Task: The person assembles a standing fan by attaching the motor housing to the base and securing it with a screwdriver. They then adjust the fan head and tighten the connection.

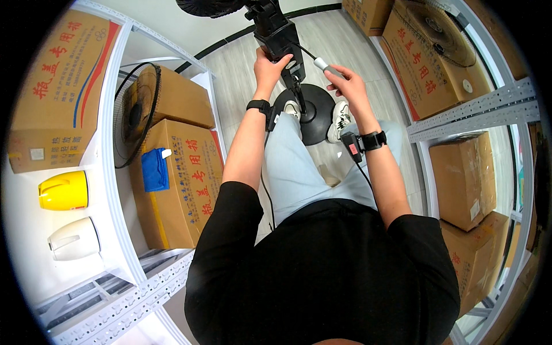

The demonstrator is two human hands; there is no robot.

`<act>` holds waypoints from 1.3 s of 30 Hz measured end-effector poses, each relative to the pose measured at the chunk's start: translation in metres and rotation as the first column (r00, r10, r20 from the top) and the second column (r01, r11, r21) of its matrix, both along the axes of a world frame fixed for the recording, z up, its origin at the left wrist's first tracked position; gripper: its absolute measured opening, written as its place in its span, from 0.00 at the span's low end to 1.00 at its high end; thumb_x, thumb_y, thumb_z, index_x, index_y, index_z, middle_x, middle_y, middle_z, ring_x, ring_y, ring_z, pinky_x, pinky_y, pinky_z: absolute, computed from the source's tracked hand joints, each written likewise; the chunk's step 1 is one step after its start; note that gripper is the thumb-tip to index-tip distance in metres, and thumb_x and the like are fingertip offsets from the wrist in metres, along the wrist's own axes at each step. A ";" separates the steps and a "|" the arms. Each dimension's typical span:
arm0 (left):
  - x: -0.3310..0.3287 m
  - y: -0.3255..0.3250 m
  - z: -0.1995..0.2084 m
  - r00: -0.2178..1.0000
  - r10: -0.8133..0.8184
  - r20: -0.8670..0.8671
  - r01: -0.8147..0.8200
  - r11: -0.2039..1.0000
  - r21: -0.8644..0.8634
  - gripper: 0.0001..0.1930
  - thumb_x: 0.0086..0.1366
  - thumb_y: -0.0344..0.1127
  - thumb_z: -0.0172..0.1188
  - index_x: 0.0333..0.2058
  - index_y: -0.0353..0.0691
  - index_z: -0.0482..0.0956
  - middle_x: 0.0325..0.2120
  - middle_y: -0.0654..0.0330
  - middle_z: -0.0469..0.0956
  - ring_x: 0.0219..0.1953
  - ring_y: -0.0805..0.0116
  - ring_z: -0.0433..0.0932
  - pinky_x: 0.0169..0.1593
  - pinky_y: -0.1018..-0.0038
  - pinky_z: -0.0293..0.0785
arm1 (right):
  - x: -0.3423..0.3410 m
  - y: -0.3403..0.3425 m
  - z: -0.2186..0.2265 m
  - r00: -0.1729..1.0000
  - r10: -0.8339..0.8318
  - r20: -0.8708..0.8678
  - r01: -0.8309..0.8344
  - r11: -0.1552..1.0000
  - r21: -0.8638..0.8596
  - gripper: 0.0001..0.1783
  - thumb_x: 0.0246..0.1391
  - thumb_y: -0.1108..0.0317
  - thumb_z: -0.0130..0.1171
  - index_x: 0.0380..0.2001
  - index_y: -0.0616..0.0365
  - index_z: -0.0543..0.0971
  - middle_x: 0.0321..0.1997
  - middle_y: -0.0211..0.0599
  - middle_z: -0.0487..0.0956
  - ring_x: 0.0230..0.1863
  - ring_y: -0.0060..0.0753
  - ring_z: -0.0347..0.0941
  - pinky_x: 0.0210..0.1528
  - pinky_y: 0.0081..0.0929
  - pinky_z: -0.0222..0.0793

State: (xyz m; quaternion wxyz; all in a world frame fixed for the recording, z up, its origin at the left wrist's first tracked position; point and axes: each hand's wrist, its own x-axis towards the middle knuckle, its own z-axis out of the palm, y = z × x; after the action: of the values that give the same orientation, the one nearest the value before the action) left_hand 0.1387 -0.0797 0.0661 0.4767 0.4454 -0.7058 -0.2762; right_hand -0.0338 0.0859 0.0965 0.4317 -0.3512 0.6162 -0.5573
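A black pedestal fan (276,40) stands before me, its round base (318,123) on the floor by my shoes. My left hand (269,73) is closed around the lower part of the fan's motor housing, thumb laid across its side. In my right hand (349,88) is a screwdriver (334,70) with a grey and white handle. Its dark shaft points up and left to the housing; whether the tip sits in a screw is too small to tell. The top of the fan is cut off by the picture's edge.
On the left shelf (123,230) stand a yellow kettle (68,191) and a white kettle (75,239). A wire fan guard (154,109) leans against cardboard boxes, a blue cloth (154,170) on one box (187,195). Another guard (463,49) rests on a box (417,66) at right.
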 end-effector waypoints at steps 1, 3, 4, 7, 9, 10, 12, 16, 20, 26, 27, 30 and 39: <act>0.000 0.000 0.000 1.000 0.002 0.007 -0.002 1.000 0.000 0.31 0.43 0.47 0.75 0.39 0.34 0.69 0.32 0.52 0.80 0.35 0.60 0.81 0.41 0.69 0.75 | -0.005 -0.001 0.000 0.980 0.036 0.195 -0.039 0.999 0.011 0.23 0.52 0.59 0.64 0.49 0.56 0.75 0.34 0.28 0.77 0.31 0.20 0.75 0.27 0.14 0.65; 0.000 -0.002 -0.002 1.000 0.008 0.023 -0.008 1.000 -0.001 0.31 0.43 0.47 0.75 0.39 0.34 0.69 0.32 0.52 0.80 0.35 0.60 0.81 0.41 0.70 0.75 | -0.012 -0.003 0.000 0.903 0.104 0.417 -0.116 0.993 0.003 0.24 0.52 0.56 0.64 0.48 0.59 0.75 0.35 0.30 0.77 0.33 0.21 0.76 0.26 0.14 0.64; 0.000 -0.004 -0.004 1.000 0.000 0.004 0.000 1.000 -0.005 0.31 0.43 0.46 0.75 0.39 0.34 0.69 0.32 0.52 0.80 0.35 0.60 0.81 0.41 0.70 0.75 | -0.011 -0.003 -0.002 0.954 0.082 0.288 -0.085 0.996 -0.004 0.24 0.52 0.56 0.63 0.48 0.59 0.75 0.35 0.30 0.77 0.33 0.21 0.76 0.26 0.14 0.64; -0.001 -0.005 -0.009 0.998 -0.024 -0.049 0.024 1.000 -0.006 0.30 0.44 0.45 0.74 0.39 0.34 0.69 0.33 0.52 0.80 0.35 0.61 0.80 0.41 0.70 0.75 | -0.003 0.000 -0.005 0.951 -0.032 -0.307 0.004 0.996 -0.092 0.24 0.52 0.56 0.63 0.48 0.59 0.75 0.35 0.30 0.78 0.32 0.20 0.76 0.27 0.15 0.65; 0.001 -0.006 -0.013 0.996 -0.042 -0.078 0.042 0.999 0.003 0.30 0.45 0.44 0.74 0.40 0.34 0.69 0.34 0.53 0.80 0.36 0.61 0.80 0.42 0.70 0.74 | 0.002 0.001 -0.007 0.560 -0.184 -0.807 -0.008 0.974 -0.228 0.24 0.52 0.57 0.63 0.48 0.60 0.74 0.34 0.31 0.79 0.29 0.20 0.76 0.29 0.15 0.68; 0.002 -0.008 -0.017 0.994 -0.055 -0.097 0.055 0.998 -0.004 0.30 0.45 0.44 0.74 0.40 0.34 0.69 0.34 0.53 0.79 0.37 0.62 0.80 0.43 0.70 0.74 | 0.004 0.000 -0.006 0.669 -0.128 -0.732 -0.003 0.985 -0.174 0.24 0.52 0.57 0.63 0.49 0.61 0.74 0.34 0.31 0.79 0.29 0.19 0.76 0.28 0.14 0.67; 0.002 -0.009 -0.021 0.986 -0.089 -0.138 0.088 0.996 -0.014 0.29 0.46 0.43 0.74 0.40 0.34 0.68 0.35 0.53 0.79 0.38 0.63 0.79 0.43 0.71 0.73 | 0.003 -0.001 -0.005 0.843 -0.026 -0.537 -0.008 0.998 -0.061 0.25 0.53 0.58 0.63 0.49 0.61 0.73 0.34 0.33 0.79 0.28 0.18 0.75 0.27 0.14 0.66; 0.007 -0.007 -0.034 0.988 -0.132 -0.079 0.138 0.988 0.069 0.30 0.46 0.38 0.72 0.45 0.33 0.67 0.39 0.53 0.78 0.43 0.63 0.78 0.48 0.72 0.71 | -0.016 -0.007 -0.009 0.920 0.139 0.367 -0.140 0.990 -0.022 0.25 0.53 0.58 0.63 0.50 0.61 0.73 0.34 0.34 0.80 0.29 0.15 0.75 0.25 0.12 0.64; 0.016 0.001 -0.075 0.975 -0.172 -0.142 0.194 0.968 0.159 0.37 0.47 0.30 0.69 0.56 0.33 0.61 0.49 0.53 0.72 0.53 0.61 0.72 0.57 0.69 0.66 | -0.009 -0.006 -0.006 0.991 0.020 -0.131 -0.022 1.000 -0.014 0.21 0.53 0.56 0.61 0.46 0.58 0.77 0.34 0.40 0.81 0.30 0.27 0.77 0.28 0.22 0.68; 0.009 0.009 -0.101 0.941 -0.139 -0.308 0.221 0.942 0.251 0.36 0.52 0.25 0.64 0.59 0.35 0.58 0.51 0.56 0.69 0.55 0.65 0.68 0.58 0.67 0.66 | 0.004 -0.004 -0.004 0.723 -0.199 -0.661 0.105 0.978 -0.179 0.19 0.52 0.54 0.59 0.42 0.53 0.80 0.33 0.44 0.80 0.32 0.40 0.78 0.35 0.32 0.71; 0.008 0.010 -0.103 0.921 -0.119 -0.372 0.237 0.927 0.291 0.34 0.53 0.25 0.64 0.58 0.35 0.58 0.50 0.57 0.69 0.54 0.67 0.68 0.56 0.69 0.68 | 0.001 -0.006 -0.005 0.940 -0.061 -0.336 0.065 0.998 0.002 0.19 0.55 0.53 0.58 0.42 0.55 0.80 0.32 0.37 0.80 0.27 0.27 0.77 0.27 0.25 0.68; 0.006 0.008 -0.109 0.903 -0.102 -0.417 0.233 0.932 0.278 0.35 0.53 0.26 0.65 0.58 0.35 0.58 0.50 0.58 0.70 0.54 0.68 0.69 0.55 0.70 0.67 | -0.014 -0.011 -0.002 0.970 0.077 0.232 -0.097 0.992 0.076 0.20 0.58 0.52 0.56 0.47 0.54 0.77 0.32 0.28 0.79 0.26 0.12 0.71 0.20 0.12 0.57; 0.007 0.020 -0.112 0.719 -0.098 -0.688 0.367 0.895 0.255 0.27 0.56 0.23 0.61 0.54 0.33 0.65 0.46 0.60 0.70 0.50 0.71 0.69 0.54 0.75 0.64 | -0.016 0.024 -0.021 0.998 -0.025 -0.062 0.028 0.998 0.055 0.19 0.54 0.58 0.62 0.45 0.57 0.77 0.28 0.27 0.78 0.22 0.13 0.71 0.17 0.13 0.56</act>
State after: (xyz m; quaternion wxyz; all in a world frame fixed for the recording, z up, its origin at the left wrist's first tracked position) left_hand 0.1457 -0.0596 -0.0455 0.5609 0.3072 -0.4768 -0.6030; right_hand -0.0494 0.1103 0.0755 0.4148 -0.3477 0.6489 -0.5348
